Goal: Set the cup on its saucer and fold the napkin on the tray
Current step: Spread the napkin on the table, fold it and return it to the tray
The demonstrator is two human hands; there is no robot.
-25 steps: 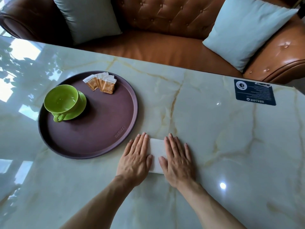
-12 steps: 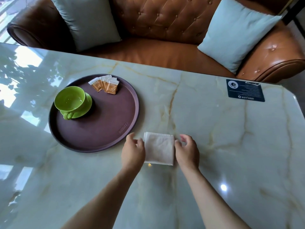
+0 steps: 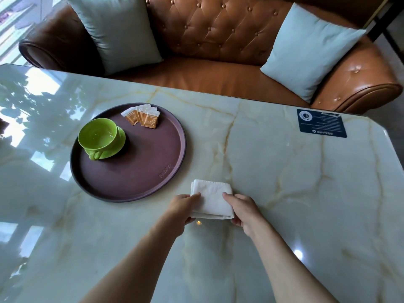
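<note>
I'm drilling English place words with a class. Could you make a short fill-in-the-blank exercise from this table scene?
1. The green cup stands on its ____.
2. Both hands, left hand and right hand, hold the folded ____.
3. The packets lie on the round ____.
4. The napkin is beside the tray, not ____ it.

Missing words: saucer; napkin; tray; on

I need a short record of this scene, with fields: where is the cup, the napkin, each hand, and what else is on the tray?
cup: green cup stands on its green saucer, on the tray, left part
napkin: white, folded napkin, held at the table, beside the tray, not on it
left hand: left hand grips napkin's left edge
right hand: right hand grips napkin's right edge
other on tray: orange sachets at far rim
</note>
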